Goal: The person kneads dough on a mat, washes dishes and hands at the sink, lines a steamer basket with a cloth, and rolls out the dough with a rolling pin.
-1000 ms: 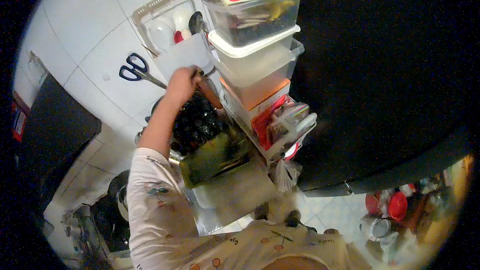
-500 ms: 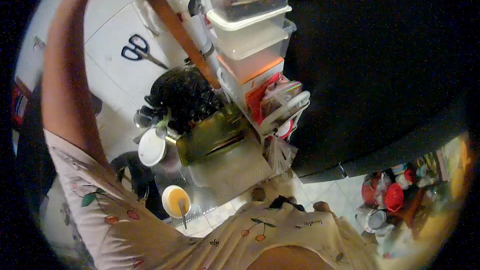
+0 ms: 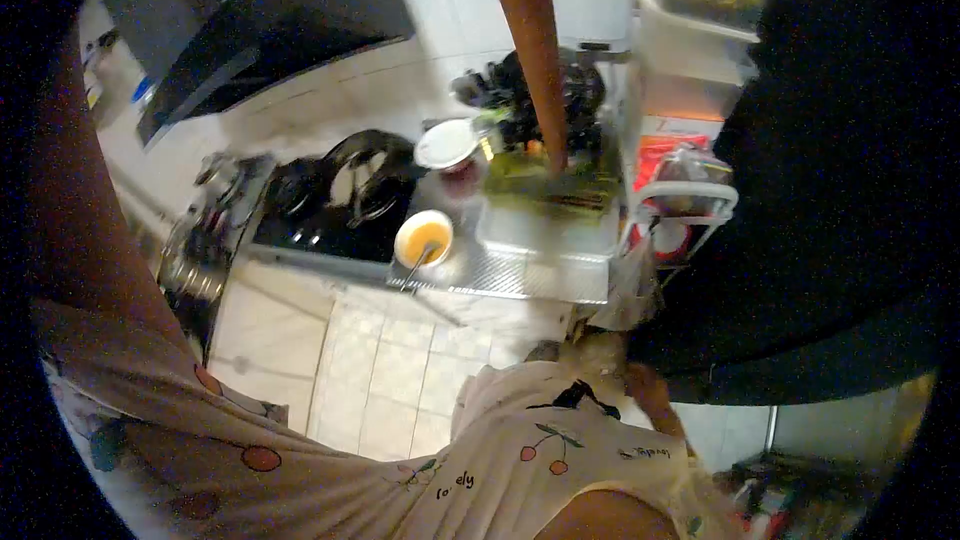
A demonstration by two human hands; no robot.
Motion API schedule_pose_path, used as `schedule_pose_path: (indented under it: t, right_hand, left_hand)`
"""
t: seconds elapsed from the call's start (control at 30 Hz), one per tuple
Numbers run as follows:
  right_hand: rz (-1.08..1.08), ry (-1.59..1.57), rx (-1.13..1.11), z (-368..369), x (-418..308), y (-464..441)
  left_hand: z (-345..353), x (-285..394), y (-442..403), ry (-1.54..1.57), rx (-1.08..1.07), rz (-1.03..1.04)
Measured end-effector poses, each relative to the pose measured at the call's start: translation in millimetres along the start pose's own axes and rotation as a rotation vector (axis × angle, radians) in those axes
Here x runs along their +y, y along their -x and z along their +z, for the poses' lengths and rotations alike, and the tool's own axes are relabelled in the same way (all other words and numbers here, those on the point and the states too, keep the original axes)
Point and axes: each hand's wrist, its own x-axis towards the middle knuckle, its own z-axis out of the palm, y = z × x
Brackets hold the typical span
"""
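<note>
My left arm [image 3: 95, 200] rises along the left edge in a pale cherry-print sleeve, its hand outside the frame. A brown wooden-looking stick [image 3: 525, 30] comes down from the top edge, and its blurred lower end lies over a green box-like thing [image 3: 500, 175]. What holds the stick is out of sight. Beside the shirt's right edge is a blurred limb, seemingly my right hand [image 3: 652, 395], low and with fingers I cannot make out. A white bowl of orange-yellow liquid [image 3: 420, 240] with a spoon in it stands on the metal counter edge.
A black pan [image 3: 375, 185] sits on a dark stove [image 3: 285, 210] at left, below a black hood [image 3: 290, 30]. A white-lidded tub [image 3: 447, 144] stands behind the bowl. Stacked clear containers [image 3: 690, 45] and a white rack [image 3: 700, 190] are at right, beside a large dark surface [image 3: 800, 240].
The view has swung left, bringing the stove and hood into sight. The counter items and stick now appear farther right. Scissors seen on the wall side are no longer in view.
</note>
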Motion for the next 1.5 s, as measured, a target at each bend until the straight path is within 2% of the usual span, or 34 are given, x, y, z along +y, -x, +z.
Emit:
schedule_pose_path:
  t: [0.07,0.1,0.17,0.2,0.27,0.33,0.37,0.43,0.5,0.57,0.6,0.63,0.67,0.7,0.77,0.87,0.9,0.93,1.0,1.1,1.13,1.17,1.2,1.33,1.37,1.43,1.47,1.5]
  right_hand:
    - [-0.173,-0.277,0.173,-80,-117,-30]
    - [-0.27,-0.225,0.177,-121,-171,-40]
    - [-0.662,-0.459,0.278,-184,-273,-49]
    - [-0.784,-0.627,0.222,-208,-326,-45]
    - [-1.006,-0.883,0.104,-204,-409,-28]
    - [-1.05,-0.911,-0.35,-183,-449,-1]
    - [-0.966,-0.822,-0.741,-170,-455,12]
    - [-0.863,-0.771,-0.716,-107,-447,47]
    - [-0.896,-0.629,-0.585,-40,-413,61]
    - [-0.772,-0.46,-0.703,30,-358,62]
    - [-0.784,-0.365,-0.701,50,-326,56]
    - [-0.793,-0.266,-0.695,68,-303,58]
    - [-0.823,-0.214,-0.725,88,-281,62]
    - [-0.861,-0.166,-0.758,103,-262,65]
    - [-0.703,-0.039,-0.965,125,-240,81]
    - [-0.746,0.343,-1.131,159,-202,82]
    - [-0.764,0.465,-1.168,180,-212,91]
    - [-0.77,0.239,-1.002,198,-243,113]
    - [-0.718,-0.194,-0.666,217,-299,165]
    - [-1.078,-0.347,-1.048,235,-458,262]
    - [-1.208,-0.27,-1.162,231,-510,299]
    - [-1.32,-0.297,-1.248,239,-544,337]
    - [-1.426,-0.378,-1.184,246,-572,377]
    - [-1.22,-0.426,-1.312,308,-622,457]
    - [-1.432,-0.388,-1.318,327,-631,465]
    - [-1.416,-0.275,-1.637,361,-640,489]
    - [-1.45,-0.296,-1.697,382,-638,498]
    - [-1.455,-0.166,-1.722,391,-646,506]
  left_hand:
    - [-46,12,13,-0.018,0.038,-0.059]
    - [-68,21,19,-0.026,0.058,-0.084]
    - [-110,41,29,-0.058,0.1,-0.13]
    - [-133,51,35,-0.08,0.125,-0.147]
    - [-182,74,47,-0.12,0.177,-0.167]
    - [-232,99,61,-0.153,0.229,-0.182]
    - [-257,107,64,-0.173,0.26,-0.19]
    - [-310,131,77,-0.213,0.313,-0.201]
    - [-361,161,93,-0.253,0.372,-0.221]
    - [-414,196,110,-0.294,0.432,-0.244]
    - [-431,219,120,-0.332,0.465,-0.233]
    - [-447,241,135,-0.881,0.431,-0.174]
    - [-508,253,147,-0.806,0.516,-0.192]
    - [-491,270,165,-0.65,0.677,-0.207]
    - [-615,323,203,-0.66,0.478,-0.288]
    - [-671,393,247,-0.808,0.364,-0.138]
    - [-691,414,258,-0.862,0.346,-0.168]
    - [-718,427,273,-0.905,0.334,-0.204]
    - [-755,448,299,-0.772,0.166,-0.287]
    - [-754,445,331,-0.835,0.468,-0.151]
    - [-748,437,339,-0.827,0.465,-0.104]
    - [-748,430,351,-0.814,0.458,-0.055]
    - [-760,429,363,-0.804,0.508,-0.072]
    - [-791,430,400,-0.946,0.67,-0.105]
    - [-807,432,412,-1.001,0.687,-0.094]
    - [-845,436,438,-1.113,0.719,-0.082]
    - [-863,444,453,-1.061,0.768,-0.11]
    - [-883,445,464,-1.113,0.804,-0.108]
